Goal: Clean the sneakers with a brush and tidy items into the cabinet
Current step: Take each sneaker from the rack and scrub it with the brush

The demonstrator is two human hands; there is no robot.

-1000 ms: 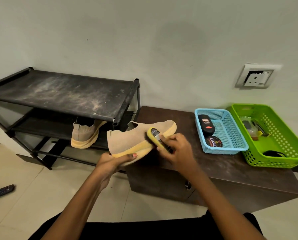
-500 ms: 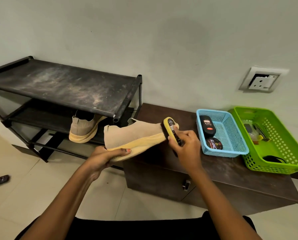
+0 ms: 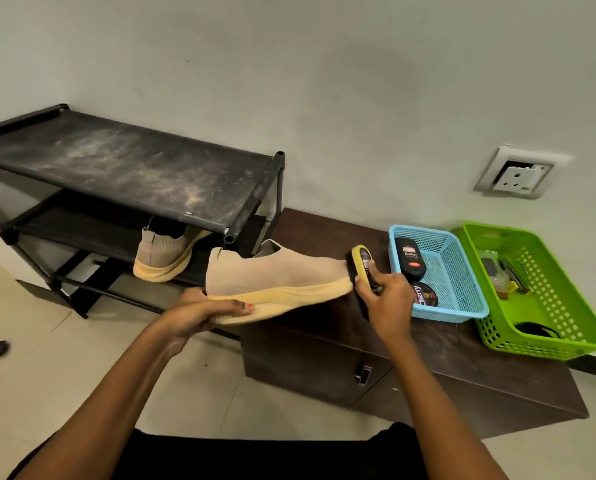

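Sneaker (image 3: 275,275) is hanging in the air between the two hands. The left hand (image 3: 199,313) is gripping its heel end from below, thumb curling over the yellow sole. The right hand (image 3: 386,299) is gripping the brush (image 3: 362,263) against the toe. Being held at one end only, the shoe is risking twisting loose under a hard stroke. The brushing hand is also working just beside the blue basket (image 3: 445,315) and could be knocking it.

Home interior: black shoe rack (image 3: 133,171) at 10 o'clock, wall socket (image 3: 518,173) at 2 o'clock, tiled floor (image 3: 47,368) at 8 o'clock, low wooden counter (image 3: 462,362) at 4 o'clock.
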